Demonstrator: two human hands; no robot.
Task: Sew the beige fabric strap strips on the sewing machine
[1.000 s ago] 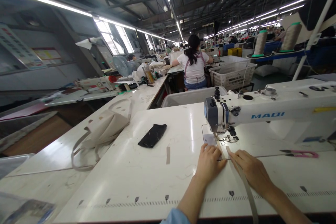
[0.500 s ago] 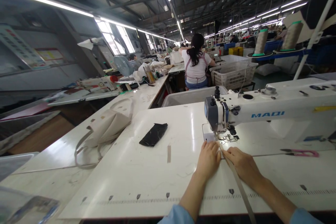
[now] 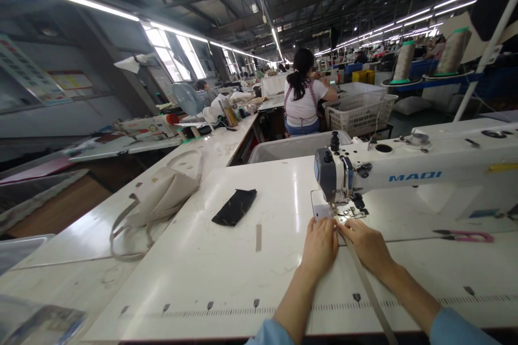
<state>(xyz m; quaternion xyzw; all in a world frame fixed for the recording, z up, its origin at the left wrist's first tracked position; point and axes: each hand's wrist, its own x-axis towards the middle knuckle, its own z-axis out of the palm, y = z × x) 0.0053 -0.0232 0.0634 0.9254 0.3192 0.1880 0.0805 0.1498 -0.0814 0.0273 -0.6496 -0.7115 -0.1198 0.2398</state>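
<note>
Worktop (image 3: 190, 269), white and glossy, in a strip-lit sewing hall, with one sewing machine (image 3: 449, 170) toward its right edge.
A second ago the end of the beige strip (image 3: 369, 287) showed in a gap between the hands; now they are close together in front of the needle, and the co-worker (image 3: 304, 99) ahead, arms spread then, has the right arm bent. Two hands: the right hand (image 3: 370, 245) pinches the strip, which runs back over the near edge; the left hand (image 3: 321, 245) lies beside the strip's end, and whether it grips cannot be told. One black scrap (image 3: 234, 208) and one tan offcut (image 3: 258, 237) lie left of the hands, one pair of pink snips (image 3: 469, 236) toward the right edge; two thread cones (image 3: 403, 63) stand beyond the far edge.
</note>
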